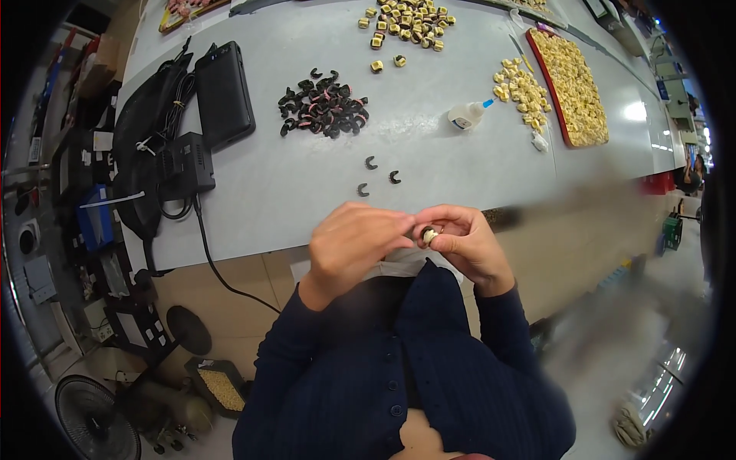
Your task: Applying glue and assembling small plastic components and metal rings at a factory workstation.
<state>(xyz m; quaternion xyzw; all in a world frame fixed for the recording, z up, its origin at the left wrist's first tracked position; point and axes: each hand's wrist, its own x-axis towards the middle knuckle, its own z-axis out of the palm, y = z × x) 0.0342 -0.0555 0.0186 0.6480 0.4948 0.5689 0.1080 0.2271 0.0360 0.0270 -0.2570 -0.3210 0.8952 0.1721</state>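
Observation:
In front of my chest, past the table's near edge, my right hand (pixel 471 244) pinches a small cream-and-black piece (pixel 428 237) between thumb and fingers. My left hand (pixel 354 244) comes in from the left, back upward, its fingers and thumb closed together at the same piece's left side; the exact contact is partly hidden. Three loose black C-shaped parts (pixel 395 177) lie on the table just beyond my hands. Behind them is a heap of similar black curved parts (pixel 323 106), some with pink on them. A small clear bottle (pixel 466 116) with a blue tip leans to the right of these.
At the far side sits a pile of cream-and-black pieces (pixel 410 21). Loose cream pieces (pixel 523 93) lie beside a red-rimmed tray (pixel 566 123) full of them. To the left are a black power bank (pixel 224 96), a black adapter (pixel 185 165) and a hanging cable (pixel 215 264). A fan (pixel 96 422) stands lower left.

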